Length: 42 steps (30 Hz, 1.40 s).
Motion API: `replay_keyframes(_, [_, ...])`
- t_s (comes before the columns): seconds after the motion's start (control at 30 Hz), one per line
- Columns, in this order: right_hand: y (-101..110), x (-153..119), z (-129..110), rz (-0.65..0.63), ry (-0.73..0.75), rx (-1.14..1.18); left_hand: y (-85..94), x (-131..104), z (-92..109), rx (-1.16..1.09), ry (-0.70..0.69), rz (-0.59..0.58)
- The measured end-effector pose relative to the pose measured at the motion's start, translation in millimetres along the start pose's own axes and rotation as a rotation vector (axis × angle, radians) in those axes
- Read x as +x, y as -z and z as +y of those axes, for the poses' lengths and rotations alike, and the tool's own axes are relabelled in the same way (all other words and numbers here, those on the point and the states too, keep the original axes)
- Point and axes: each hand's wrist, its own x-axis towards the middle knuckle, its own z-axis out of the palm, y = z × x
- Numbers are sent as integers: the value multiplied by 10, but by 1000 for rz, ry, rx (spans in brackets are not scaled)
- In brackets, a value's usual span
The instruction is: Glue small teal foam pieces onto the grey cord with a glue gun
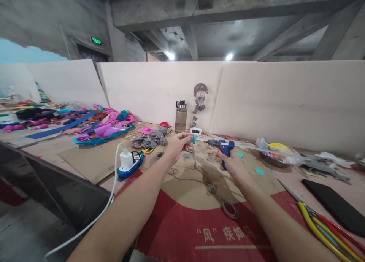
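My left hand [180, 145] is closed, pinching a small teal felt piece [194, 139] between thumb and fingers. A grey cord [194, 159] hangs beneath that piece and trails in loose loops over the cardboard. In my right hand [229, 162] is a blue glue gun [226, 146], its nozzle aimed left toward the teal piece but apart from it. Another teal felt cutout [259, 171] lies on the cardboard right of the gun. A grey felt piece [186, 155] rests below my left hand.
A water bottle [181, 117] stands at the back beside a small white clock [195, 131]. On the left are a blue power strip [130, 170] and grey felt pieces [148, 140]. Yellow-handled scissors [309, 218], a black phone [333, 205] and a bowl [275, 159] lie right.
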Motion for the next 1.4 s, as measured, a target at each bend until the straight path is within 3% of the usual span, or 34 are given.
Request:
replay_keyframes(0.2, [91, 173, 229, -22, -64, -324, 8, 16, -55, 105, -72, -28])
replay_keyframes(0.4, [146, 177, 214, 198, 177, -489, -54, -72, -39, 441, -262, -29])
replay_keyframes(0.5, [41, 46, 69, 159, 361, -368, -109, -150, 8, 664, -435, 16])
replay_keyframes(0.67, [-207, -245, -184, -92, 352, 147, -185, -216, 49, 889, -651, 30])
replay_keyframes(0.77, [-287, -323, -228, -208, 278, 382, -221, -231, 19, 887, -632, -45])
replay_keyframes(0.87, [-301, -320, -216, -210, 221, 443, -250, -246, -45, 859, -579, -112])
replay_keyframes(1.17, [-206, -278, -204, -41, 320, 230, -281, -255, -151, 537, -280, -167])
replay_keyframes(1.4, [-170, -295, -224, 56, 426, 59, -302, -299, -108, 546, -271, -155])
